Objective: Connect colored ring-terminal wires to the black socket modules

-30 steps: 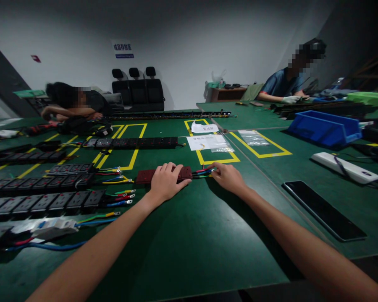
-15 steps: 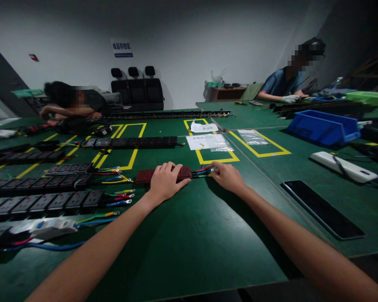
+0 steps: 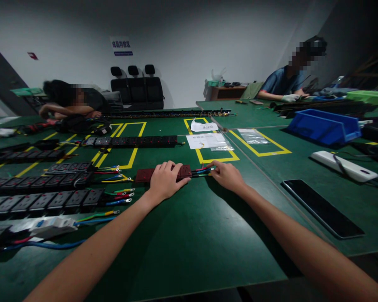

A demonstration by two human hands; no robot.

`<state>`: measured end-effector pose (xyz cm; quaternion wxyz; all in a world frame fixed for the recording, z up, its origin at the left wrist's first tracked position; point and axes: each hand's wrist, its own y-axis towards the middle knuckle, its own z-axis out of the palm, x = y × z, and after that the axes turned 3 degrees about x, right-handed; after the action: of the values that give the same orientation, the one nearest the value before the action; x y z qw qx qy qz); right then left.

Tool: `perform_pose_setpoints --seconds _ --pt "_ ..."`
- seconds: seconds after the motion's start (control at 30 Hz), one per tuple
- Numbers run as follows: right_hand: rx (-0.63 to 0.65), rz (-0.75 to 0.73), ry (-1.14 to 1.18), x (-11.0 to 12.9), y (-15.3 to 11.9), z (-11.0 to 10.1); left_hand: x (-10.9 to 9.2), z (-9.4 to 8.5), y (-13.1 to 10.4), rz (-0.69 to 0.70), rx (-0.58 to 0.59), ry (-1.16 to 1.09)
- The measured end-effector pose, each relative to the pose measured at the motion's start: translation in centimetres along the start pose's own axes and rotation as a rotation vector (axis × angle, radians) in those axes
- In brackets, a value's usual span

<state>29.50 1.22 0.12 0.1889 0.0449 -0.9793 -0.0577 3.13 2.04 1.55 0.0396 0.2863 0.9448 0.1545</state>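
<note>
A dark red socket strip [image 3: 144,175] lies across the green table [image 3: 189,235]. My left hand [image 3: 165,179] rests over its middle, fingers wrapped on the far side and the thumb along the near side. Short coloured wires [image 3: 200,171] with metal ring ends come out of the strip's right end. At those ring ends, my right hand [image 3: 227,176] pinches the wire tips between thumb and index finger. To the left lie rows of black socket strips [image 3: 50,202] with coloured wires and ring terminals.
A black phone [image 3: 323,208], a white power strip [image 3: 343,167] and a blue bin [image 3: 324,127] are on the right. Papers [image 3: 201,141] and yellow tape frames lie beyond my hands. Two people sit at the far side, left and right.
</note>
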Motion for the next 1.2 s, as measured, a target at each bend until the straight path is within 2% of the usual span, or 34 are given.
perform_pose_setpoints --seconds 1.2 --pt "0.025 0.013 -0.023 0.11 -0.02 -0.23 -0.04 -0.12 0.12 0.003 0.016 0.013"
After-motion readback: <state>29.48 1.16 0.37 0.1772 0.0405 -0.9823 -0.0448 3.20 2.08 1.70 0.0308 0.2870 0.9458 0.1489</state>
